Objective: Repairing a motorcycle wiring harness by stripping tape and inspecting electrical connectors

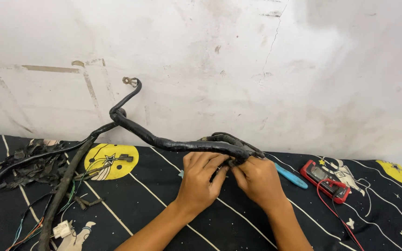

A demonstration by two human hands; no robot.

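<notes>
A thick black taped wire harness (173,143) arches up from the left over the dark patterned cloth (164,200) and comes down at the middle. My left hand (202,179) and my right hand (257,179) meet at its near end, both pinching the bundle's branching black wires (231,139) between fingertips. The harness's far branch rises against the wall and ends in a metal ring terminal (128,81).
A red multimeter (325,179) with red lead lies right of my hands, with a blue-handled tool (291,176) beside it. At left lie scraps of black tape (33,162), loose coloured wires (29,227) and a white connector (62,228). A stained white wall (257,69) backs the surface.
</notes>
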